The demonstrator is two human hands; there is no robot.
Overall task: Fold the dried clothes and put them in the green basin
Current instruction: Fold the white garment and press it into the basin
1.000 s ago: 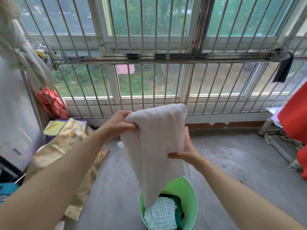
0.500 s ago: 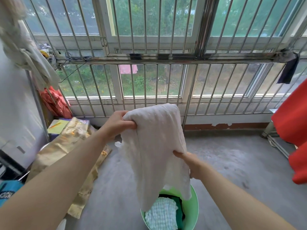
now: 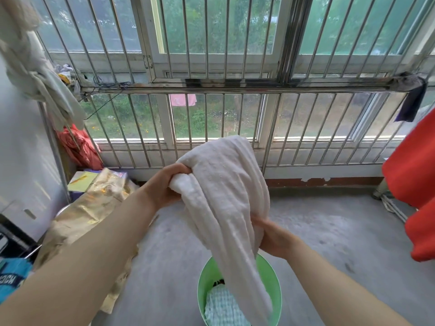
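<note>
A white textured cloth hangs in front of me, draped in long folds. My left hand grips its upper left edge. My right hand holds the cloth lower down on its right side, fingers partly hidden in the fabric. The cloth's lower end dangles over the green basin on the floor below. Inside the basin lie a folded white-and-green checked cloth and something dark under it.
A barred window fills the wall ahead. A red garment hangs at the right. Gold wrapping, boxes and a red bag are piled at the left. Grey cloth hangs top left. The floor is grey concrete.
My right hand has slid down the cloth's right side and taken hold of it lower. The cloth's top has bunched into narrower folds. My left hand keeps its grip.
</note>
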